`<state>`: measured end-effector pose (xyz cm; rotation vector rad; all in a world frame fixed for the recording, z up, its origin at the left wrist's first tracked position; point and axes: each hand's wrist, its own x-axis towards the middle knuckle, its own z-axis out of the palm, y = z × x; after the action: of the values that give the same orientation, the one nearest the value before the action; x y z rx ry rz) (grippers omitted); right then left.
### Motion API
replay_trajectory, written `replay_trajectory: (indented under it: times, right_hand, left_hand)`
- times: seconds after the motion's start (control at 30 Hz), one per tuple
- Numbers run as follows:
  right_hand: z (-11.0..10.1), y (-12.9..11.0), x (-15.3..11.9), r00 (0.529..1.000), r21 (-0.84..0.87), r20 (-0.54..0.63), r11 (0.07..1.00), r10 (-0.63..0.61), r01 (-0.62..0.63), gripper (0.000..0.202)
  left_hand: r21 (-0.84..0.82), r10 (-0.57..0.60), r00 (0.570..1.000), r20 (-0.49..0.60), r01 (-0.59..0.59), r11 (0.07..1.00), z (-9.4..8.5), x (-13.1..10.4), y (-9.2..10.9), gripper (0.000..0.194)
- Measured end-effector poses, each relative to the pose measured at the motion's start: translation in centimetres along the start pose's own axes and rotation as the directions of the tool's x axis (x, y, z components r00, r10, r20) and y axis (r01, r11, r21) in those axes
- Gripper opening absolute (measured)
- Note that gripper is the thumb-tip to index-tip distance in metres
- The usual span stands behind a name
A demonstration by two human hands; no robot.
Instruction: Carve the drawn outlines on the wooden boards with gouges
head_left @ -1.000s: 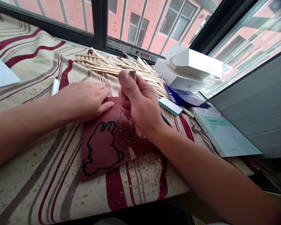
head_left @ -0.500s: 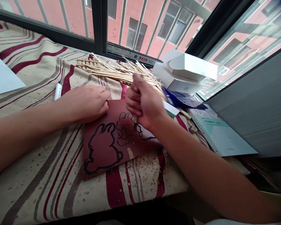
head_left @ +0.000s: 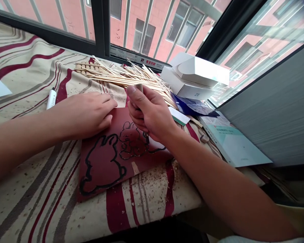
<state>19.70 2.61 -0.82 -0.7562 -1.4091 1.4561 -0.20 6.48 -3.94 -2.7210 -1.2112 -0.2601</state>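
A dark red board point(head_left: 98, 162) lies on the striped cloth, with black-outlined rabbit-like figures cut or drawn on it. My right hand point(head_left: 152, 113) is closed in a fist around a carving tool point(head_left: 139, 88). The butt of its handle shows above the fist, and its dark lower end points down at the outline right of the middle figure. Most of the tool is hidden by the fingers. My left hand point(head_left: 95, 113) rests palm down on the board's upper left edge, fingers loosely bent and holding nothing visible.
Thin wooden sticks point(head_left: 131, 76) are heaped by the window, beside a white box point(head_left: 192, 76) and a blue packet point(head_left: 190, 106). A pale green book point(head_left: 235, 141) lies at right. A white marker point(head_left: 51, 98) is left of my hand. Crumbs and shavings dot the cloth point(head_left: 152, 202).
The view has shifted slightly, so the scene sits further left. My right fist has tilted, its thumb has come lower, and the tool's butt end now shows. My left hand stays on the board.
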Motion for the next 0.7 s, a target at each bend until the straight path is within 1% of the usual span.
replay_trajectory:
  times: [0.13,0.33,0.47,0.57,0.63,0.7]
  right_hand:
    - [-0.1,0.1,0.1,1.000,0.012,-0.029,1.000,0.001,0.000,0.050]
    - [0.2,-0.4,-0.2,0.998,-0.002,0.053,1.000,0.017,-0.017,0.050]
    - [0.5,-0.3,-0.2,0.999,-0.008,0.023,1.000,-0.026,0.026,0.051]
    - [0.6,0.3,-0.1,0.999,-0.043,-0.004,0.998,-0.045,0.045,0.051]
    - [0.5,0.9,-0.1,0.994,-0.073,-0.079,0.995,-0.071,0.065,0.049]
    - [0.3,1.4,0.0,0.967,-0.095,-0.227,0.991,-0.113,0.094,0.048]
  left_hand:
    - [-0.058,0.054,0.998,-0.032,-0.056,0.997,0.3,0.1,0.1,0.045]
    - [-0.016,0.136,0.989,-0.060,-0.137,0.990,0.7,-0.1,0.6,0.041]
    - [-0.033,0.166,0.983,-0.081,-0.169,0.985,1.1,-0.2,0.5,0.043]
    - [-0.091,0.148,0.985,-0.094,-0.156,0.984,1.1,-0.2,0.7,0.041]
    - [-0.145,0.099,0.991,-0.093,-0.112,0.983,1.2,-0.2,1.0,0.039]
    - [-0.188,0.032,0.996,-0.087,-0.048,0.981,1.2,-0.1,1.2,0.040]
